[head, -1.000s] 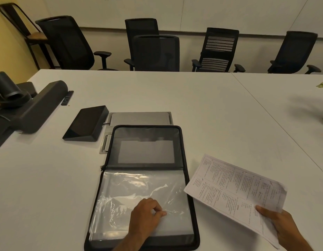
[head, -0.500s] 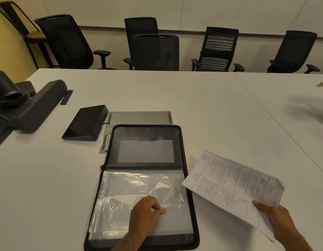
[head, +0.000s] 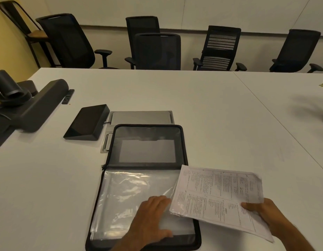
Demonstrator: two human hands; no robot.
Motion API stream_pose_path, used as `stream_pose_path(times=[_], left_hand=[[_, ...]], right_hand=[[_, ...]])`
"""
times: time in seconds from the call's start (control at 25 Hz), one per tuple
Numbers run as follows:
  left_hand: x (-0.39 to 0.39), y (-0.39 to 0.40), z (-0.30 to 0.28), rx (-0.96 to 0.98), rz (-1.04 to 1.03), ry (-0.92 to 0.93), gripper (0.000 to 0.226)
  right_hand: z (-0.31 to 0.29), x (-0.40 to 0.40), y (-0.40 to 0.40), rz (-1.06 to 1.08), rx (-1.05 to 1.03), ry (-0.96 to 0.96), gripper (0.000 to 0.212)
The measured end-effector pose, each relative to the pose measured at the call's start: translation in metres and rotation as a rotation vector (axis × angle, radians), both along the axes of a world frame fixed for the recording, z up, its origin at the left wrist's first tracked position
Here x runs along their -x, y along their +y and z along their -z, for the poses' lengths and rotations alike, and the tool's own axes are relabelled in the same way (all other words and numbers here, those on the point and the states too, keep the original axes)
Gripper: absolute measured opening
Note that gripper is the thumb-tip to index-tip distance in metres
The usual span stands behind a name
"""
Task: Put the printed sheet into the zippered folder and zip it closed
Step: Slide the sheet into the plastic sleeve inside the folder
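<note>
glossy crinkled plastic sleeve (head: 131, 192), matt paper sheet (head: 218, 194), smooth matt table (head: 202, 109)

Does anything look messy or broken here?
Nothing is broken or spilled. The plastic sleeve inside the open folder is wrinkled, and the printed sheet sits crooked over the folder's right edge, held by the right hand.

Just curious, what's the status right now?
Left hand lifting clear plastic sleeve in open black zippered folder. Right hand holds white printed sheet. Nothing blocking.
</note>
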State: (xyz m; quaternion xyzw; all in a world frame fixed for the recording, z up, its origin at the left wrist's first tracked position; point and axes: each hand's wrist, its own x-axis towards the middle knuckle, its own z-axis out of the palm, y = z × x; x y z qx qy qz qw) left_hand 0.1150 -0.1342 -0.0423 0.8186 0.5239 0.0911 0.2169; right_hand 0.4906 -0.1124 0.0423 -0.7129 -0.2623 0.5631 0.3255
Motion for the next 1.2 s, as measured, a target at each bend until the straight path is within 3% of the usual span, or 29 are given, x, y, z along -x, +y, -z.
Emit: stream_pose_path(times=[0.08,0.16,0.24,0.28,0.32,0.4,0.52,0.64,0.76,0.84,0.92,1.04,1.12,1.2], left_hand=[[-0.003,-0.005,0.013,-0.008,0.141,0.139,0.111],[-0.009,-0.009,0.014,-0.028,0.155,0.187,0.119],[-0.016,-0.012,0.010,-0.086,0.182,0.148,0.118],[-0.017,-0.013,0.006,-0.026,0.221,0.152,0.114],[-0.019,-0.013,0.001,0.013,0.243,0.165,0.108],[-0.018,-0.016,0.010,-0.185,0.292,0.158,0.098],[-0.019,-0.013,0.024,-0.195,0.330,0.258,0.091],[-0.026,-0.011,0.023,-0.264,0.344,0.224,0.071],[-0.035,-0.009,0.026,-0.345,0.336,0.227,0.051],[-0.037,-0.010,0.023,-0.351,0.335,0.244,0.053],[-0.039,-0.011,0.021,-0.332,0.338,0.220,0.055],[-0.046,-0.004,0.000,-0.151,0.138,0.065,0.059],[-0.060,0.019,-0.023,-0.021,-0.111,-0.070,0.063],[-0.076,0.050,-0.036,0.114,-0.254,-0.090,0.069]], right_hand=[[-0.004,-0.002,0.001,-0.071,0.003,-0.034,0.025],[-0.007,-0.005,0.000,-0.119,-0.005,-0.060,0.022],[-0.006,-0.008,-0.002,-0.150,-0.001,-0.079,0.023],[-0.004,-0.010,-0.002,-0.158,0.001,-0.082,0.025],[-0.003,-0.012,-0.002,-0.162,0.003,-0.082,0.030],[-0.001,-0.017,-0.002,-0.161,0.018,-0.074,0.051],[0.002,-0.024,-0.002,-0.165,0.021,-0.053,0.088],[0.005,-0.026,-0.003,-0.187,0.012,-0.017,0.097],[0.003,-0.024,-0.002,-0.206,0.000,-0.024,0.079],[-0.002,-0.022,-0.001,-0.207,-0.018,-0.026,0.046],[-0.001,-0.025,0.002,-0.201,-0.025,-0.054,0.030],[-0.003,-0.028,0.007,-0.218,-0.020,-0.063,0.035],[-0.004,-0.028,0.010,-0.241,-0.025,-0.043,0.055],[-0.001,-0.027,0.011,-0.262,-0.044,-0.041,0.072]])
